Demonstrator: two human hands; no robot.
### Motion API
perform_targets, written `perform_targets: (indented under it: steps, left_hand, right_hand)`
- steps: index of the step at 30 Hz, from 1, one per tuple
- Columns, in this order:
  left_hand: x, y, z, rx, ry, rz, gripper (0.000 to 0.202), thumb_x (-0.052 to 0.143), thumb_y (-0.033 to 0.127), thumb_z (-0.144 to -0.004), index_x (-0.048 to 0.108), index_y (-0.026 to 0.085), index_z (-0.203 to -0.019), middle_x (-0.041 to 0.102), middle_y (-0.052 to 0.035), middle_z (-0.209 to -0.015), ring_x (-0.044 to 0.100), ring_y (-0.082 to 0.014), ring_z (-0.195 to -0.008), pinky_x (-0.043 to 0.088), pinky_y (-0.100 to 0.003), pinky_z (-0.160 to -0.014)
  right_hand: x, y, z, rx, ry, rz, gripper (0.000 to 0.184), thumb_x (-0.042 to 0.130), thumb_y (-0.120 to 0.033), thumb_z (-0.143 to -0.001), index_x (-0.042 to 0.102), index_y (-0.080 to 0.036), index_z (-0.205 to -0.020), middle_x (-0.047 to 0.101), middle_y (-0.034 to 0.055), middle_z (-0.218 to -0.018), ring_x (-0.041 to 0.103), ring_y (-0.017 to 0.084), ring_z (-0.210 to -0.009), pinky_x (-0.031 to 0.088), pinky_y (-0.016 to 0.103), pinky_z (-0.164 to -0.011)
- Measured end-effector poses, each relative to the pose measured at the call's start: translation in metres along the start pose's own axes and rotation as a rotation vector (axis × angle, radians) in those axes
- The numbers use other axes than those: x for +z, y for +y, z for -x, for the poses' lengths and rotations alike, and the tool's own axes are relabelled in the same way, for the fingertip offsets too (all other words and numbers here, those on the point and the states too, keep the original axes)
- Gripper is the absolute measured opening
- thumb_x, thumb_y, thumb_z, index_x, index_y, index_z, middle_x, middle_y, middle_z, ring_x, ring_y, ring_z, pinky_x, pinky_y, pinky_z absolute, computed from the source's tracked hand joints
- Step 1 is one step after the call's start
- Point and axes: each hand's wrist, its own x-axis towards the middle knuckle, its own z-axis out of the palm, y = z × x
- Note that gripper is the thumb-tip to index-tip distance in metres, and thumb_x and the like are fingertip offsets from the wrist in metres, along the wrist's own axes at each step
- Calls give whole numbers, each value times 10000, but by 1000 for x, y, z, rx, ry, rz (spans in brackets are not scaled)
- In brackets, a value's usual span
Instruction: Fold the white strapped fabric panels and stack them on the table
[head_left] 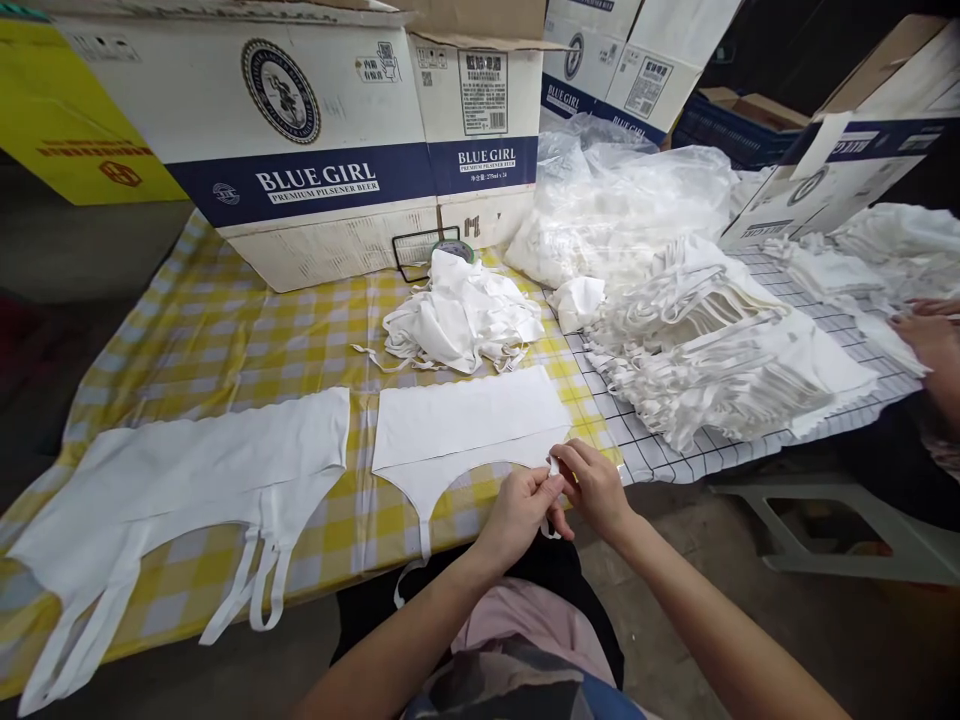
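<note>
A white fabric garment piece [457,425] with narrow straps lies flat at the table's front edge, its right corner under my hands. My left hand [521,510] is closed in a pinch on the strap [553,466] at that corner. Right beside it, my right hand [589,480] also pinches the strap, and the fingertips of both hands nearly meet. A loose strap end hangs below the fingers. The left strap of the same piece [425,535] drops over the table edge. To the left lies a second white garment [225,460] with several straps hanging down.
A heap of white pieces [461,315] lies behind, near a tape roll [454,250]. Stacked white garments [720,350] and a clear plastic bag [622,200] are at right. A beer carton [337,120] stands at the back. Another person's hand [930,330] is far right, above a stool [847,530].
</note>
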Motion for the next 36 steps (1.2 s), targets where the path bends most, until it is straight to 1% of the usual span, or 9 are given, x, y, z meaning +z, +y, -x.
perform_targets:
  steps: [3, 7, 10, 13, 17, 22, 30, 33, 36]
  left_hand:
    - [-17, 3, -5, 152, 153, -306, 350, 360, 398, -903, 615, 161, -877, 620, -23, -716, 585, -143, -680, 452, -266, -677]
    - [-50, 2, -19, 304, 440, -864, 176, 530, 216, -819, 577, 193, -987, 538, -49, -979, 510, -192, -936, 419, -337, -847]
    - [-66, -3, -32, 317, 392, -1167, 250, 583, 177, -782, 552, 193, -1030, 509, -51, -999, 485, -201, -945, 424, -353, -849]
    - [-70, -6, -41, 330, 296, -1366, 177, 587, 200, -793, 557, 188, -967, 523, -47, -959, 484, -203, -911, 439, -333, -791]
    - [-70, -7, -48, 406, 216, -1548, 37, 528, 176, -829, 563, 165, -830, 546, -67, -874, 494, -214, -865, 432, -324, -704]
    - [-75, -9, -53, 431, 203, -1566, 107, 494, 135, -837, 585, 166, -791, 560, -62, -843, 504, -202, -838, 428, -319, -679]
    - [-81, -5, -59, 298, 286, -1221, 150, 509, 206, -838, 659, 207, -848, 580, -21, -854, 521, -159, -849, 424, -267, -729]
    - [-83, -3, -62, 246, 272, -1175, 164, 513, 220, -827, 676, 212, -820, 577, -19, -825, 534, -152, -820, 415, -252, -692]
    - [-85, -1, -65, 220, 261, -1173, 165, 525, 246, -812, 686, 218, -786, 572, -14, -784, 540, -143, -756, 400, -244, -641]
  right_hand:
    - [-2, -1, -8, 164, 32, -282, 132, 436, -273, -864, 549, -205, -854, 556, 30, -747, 501, 161, -653, 392, 273, -612]
    - [-1, 0, -20, 465, -27, -892, 190, 532, -380, -821, 529, -200, -760, 549, -8, -649, 498, 134, -564, 416, 260, -556]
    - [6, 4, -24, 610, -62, -1212, 239, 620, -411, -764, 550, -183, -764, 585, -11, -660, 475, 94, -502, 398, 230, -505]
    - [12, 6, -26, 698, -75, -1340, 270, 668, -403, -730, 568, -167, -816, 617, 8, -704, 471, 73, -481, 377, 206, -462]
    - [16, 9, -27, 717, -91, -1331, 291, 672, -411, -725, 576, -157, -827, 624, 26, -736, 469, 64, -473, 366, 198, -445]
    - [19, 10, -34, 684, -70, -1246, 278, 677, -421, -707, 594, -165, -775, 586, -3, -698, 459, 64, -485, 365, 203, -468]
    - [23, 9, -53, 503, -64, -937, 236, 623, -401, -732, 648, -177, -799, 606, 9, -704, 512, 130, -603, 391, 245, -553]
    - [27, 8, -64, 422, -31, -783, 181, 631, -349, -718, 676, -186, -781, 624, 20, -756, 530, 156, -700, 398, 257, -637]
    - [30, 8, -73, 350, -22, -647, 125, 627, -284, -707, 702, -203, -765, 601, 9, -727, 504, 142, -661, 377, 250, -623]
